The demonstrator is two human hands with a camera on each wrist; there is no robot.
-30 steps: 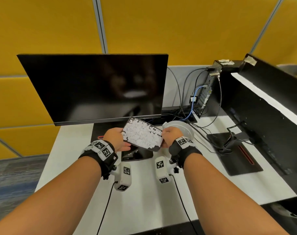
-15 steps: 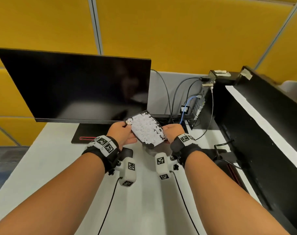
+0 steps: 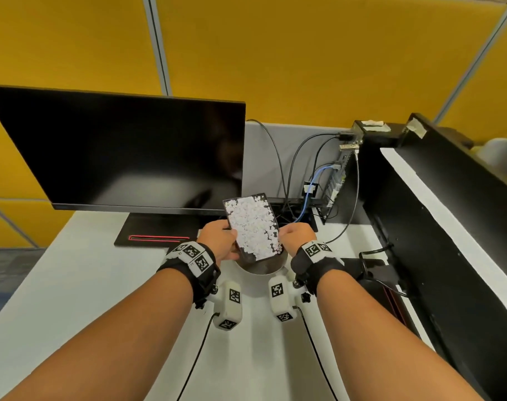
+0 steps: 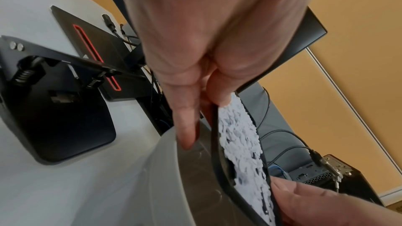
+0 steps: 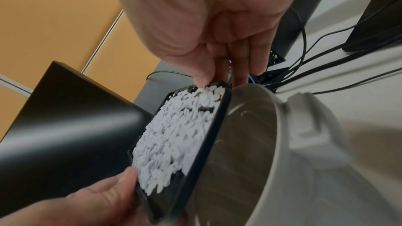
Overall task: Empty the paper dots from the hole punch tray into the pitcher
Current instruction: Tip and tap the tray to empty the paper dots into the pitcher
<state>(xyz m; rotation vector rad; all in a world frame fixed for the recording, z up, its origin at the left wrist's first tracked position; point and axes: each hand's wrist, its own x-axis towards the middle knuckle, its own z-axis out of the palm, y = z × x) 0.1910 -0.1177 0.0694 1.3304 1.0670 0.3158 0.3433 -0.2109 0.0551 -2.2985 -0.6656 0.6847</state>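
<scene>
Tray [image 3: 251,227] now tipped steeper over pitcher [image 3: 261,270] than a moment ago; left hand [image 3: 220,241] and right hand [image 3: 297,235] pinch its edges; paper dots [image 3: 253,224] about to slide.

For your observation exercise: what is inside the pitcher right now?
The tray's lower end dips into the pitcher. Only bare inner wall shows; no paper dots seen inside, but the tray covers the bottom.
</scene>
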